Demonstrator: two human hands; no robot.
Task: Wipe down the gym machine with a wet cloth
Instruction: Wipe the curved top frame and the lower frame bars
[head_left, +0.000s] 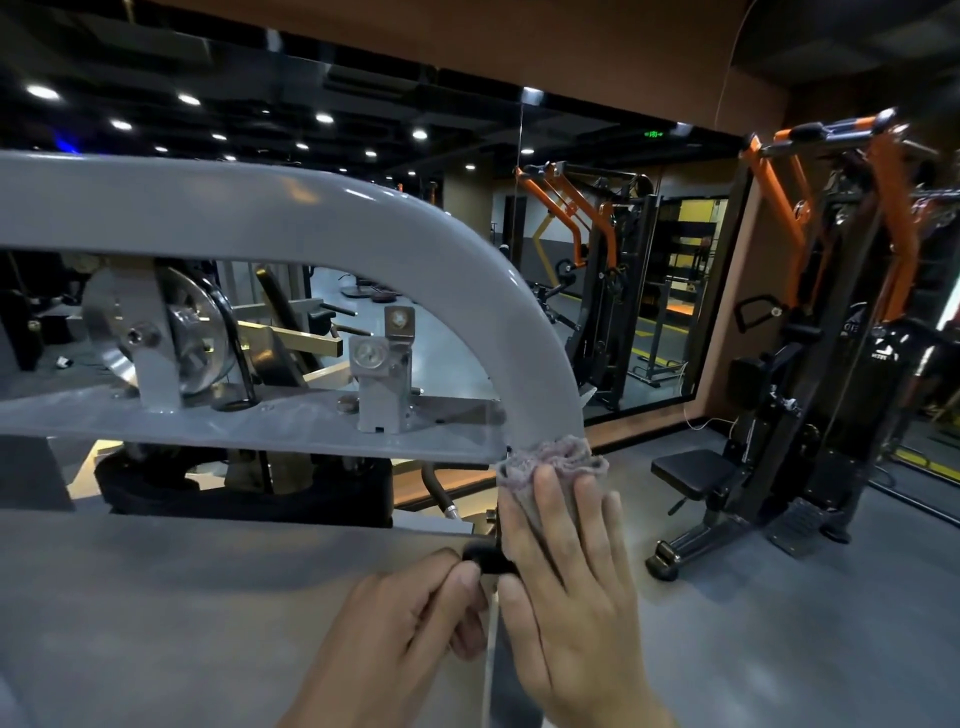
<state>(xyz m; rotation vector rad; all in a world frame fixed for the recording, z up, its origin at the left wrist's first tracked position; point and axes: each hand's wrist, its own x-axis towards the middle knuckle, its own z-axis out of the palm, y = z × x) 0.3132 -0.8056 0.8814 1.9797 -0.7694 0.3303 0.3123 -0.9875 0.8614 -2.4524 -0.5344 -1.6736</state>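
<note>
Cloth: crumpled grey-pink rag (551, 464) on the curved grey steel frame tube (322, 218), where it turns downward.
Right hand (569, 587): straight fingers pressing rag, pointing up.
Left hand (395, 639): curled, pinching small black knob (483, 558).

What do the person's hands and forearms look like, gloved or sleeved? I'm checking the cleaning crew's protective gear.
Both are bare. The left hand and the right hand wear no gloves, and no rings, watch or wristband show. The forearms run out of the bottom of the picture with no sleeve or cuff in view.
</note>
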